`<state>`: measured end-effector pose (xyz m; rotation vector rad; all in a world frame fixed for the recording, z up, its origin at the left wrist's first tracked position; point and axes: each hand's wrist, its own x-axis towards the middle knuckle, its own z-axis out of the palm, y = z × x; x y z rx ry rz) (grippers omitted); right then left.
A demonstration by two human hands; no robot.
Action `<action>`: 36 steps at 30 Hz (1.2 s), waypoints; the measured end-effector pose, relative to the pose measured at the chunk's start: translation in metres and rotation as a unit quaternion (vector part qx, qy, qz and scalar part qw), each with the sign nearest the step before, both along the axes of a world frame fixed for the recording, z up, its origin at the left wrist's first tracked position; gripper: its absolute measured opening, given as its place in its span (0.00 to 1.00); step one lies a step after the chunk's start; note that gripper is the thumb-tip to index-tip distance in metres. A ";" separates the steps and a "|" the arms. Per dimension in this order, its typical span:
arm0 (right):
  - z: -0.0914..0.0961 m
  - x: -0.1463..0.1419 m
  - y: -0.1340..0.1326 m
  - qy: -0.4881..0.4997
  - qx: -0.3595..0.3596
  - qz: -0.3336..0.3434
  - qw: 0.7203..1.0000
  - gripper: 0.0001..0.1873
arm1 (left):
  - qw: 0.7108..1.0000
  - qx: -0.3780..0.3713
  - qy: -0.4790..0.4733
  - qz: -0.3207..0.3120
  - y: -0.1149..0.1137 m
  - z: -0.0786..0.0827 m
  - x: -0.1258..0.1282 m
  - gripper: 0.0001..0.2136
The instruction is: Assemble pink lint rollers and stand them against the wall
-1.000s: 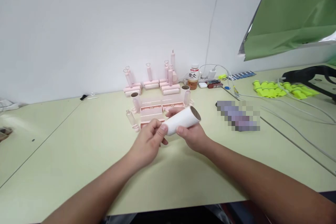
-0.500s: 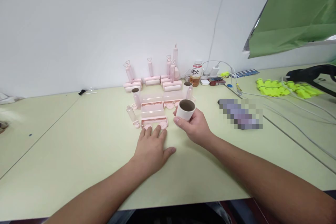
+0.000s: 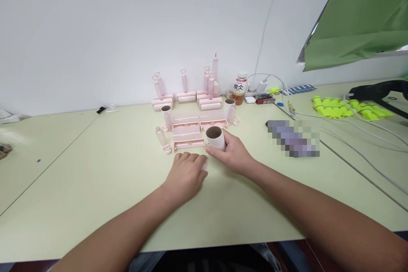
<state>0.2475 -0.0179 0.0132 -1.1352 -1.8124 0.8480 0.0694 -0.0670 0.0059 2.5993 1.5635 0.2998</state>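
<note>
A: Entry, leftmost item?
B: Left hand (image 3: 188, 172), fingers curled down on the pale green table (image 3: 95, 178), apparently over a small pink plastic part; the grasp itself cannot be told.
A: Next along?
B: White paper roll with brown cardboard core (image 3: 215, 137), upright, long axis vertical, open end up, just beyond the left knuckles.
A: Holder?
B: Right hand (image 3: 234, 155), fingers wrapped round it from the right; nearer hand.
</note>
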 end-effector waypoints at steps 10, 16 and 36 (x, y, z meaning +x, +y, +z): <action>0.003 0.001 0.000 0.017 0.002 -0.001 1.000 0.13 | 0.986 -0.031 -0.166 0.004 0.006 0.015 -0.012 0.10; 0.003 0.002 -0.001 0.111 -0.054 0.100 0.987 0.18 | 0.910 -0.001 -0.411 0.059 0.005 0.018 -0.017 0.11; 0.009 0.003 -0.017 0.149 0.004 0.242 0.959 0.18 | 0.931 -0.032 -0.361 -0.042 0.007 0.013 -0.019 0.19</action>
